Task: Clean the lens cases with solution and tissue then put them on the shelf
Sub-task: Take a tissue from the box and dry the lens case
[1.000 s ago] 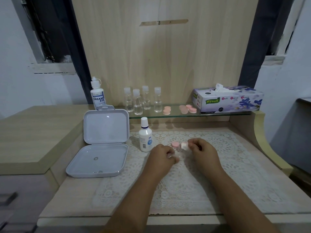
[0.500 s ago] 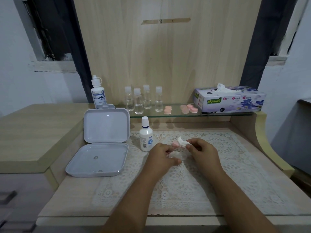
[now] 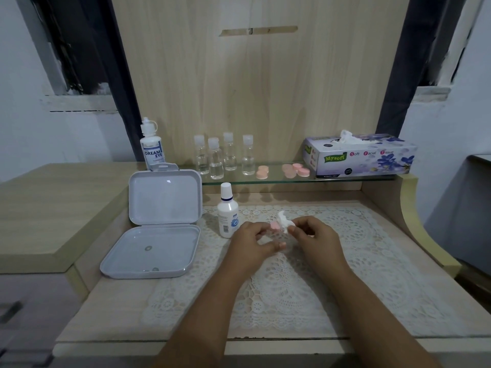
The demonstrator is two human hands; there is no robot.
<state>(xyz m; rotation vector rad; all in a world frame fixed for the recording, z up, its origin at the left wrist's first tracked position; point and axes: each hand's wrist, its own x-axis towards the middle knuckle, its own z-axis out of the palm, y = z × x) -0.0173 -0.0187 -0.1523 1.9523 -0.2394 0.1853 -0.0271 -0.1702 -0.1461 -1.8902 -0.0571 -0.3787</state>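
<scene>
The pink case shows only as a sliver between the left hand and the tissue, so its open or closed state cannot be told. The small print on the bottle near the desk's back edge is too small to read. Both forearms are cut off by the bottom edge.

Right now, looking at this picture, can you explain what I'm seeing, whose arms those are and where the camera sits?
The camera is worn on a person's head and looks down at their own two bare arms over a desk with a lace mat. The left hand pinches a small pink lens case, and the right hand wipes it with a bit of white tissue. Beside them stand a small solution bottle and an open grey box. The glass shelf behind carries more pink cases, four clear bottles and a tissue box.
</scene>
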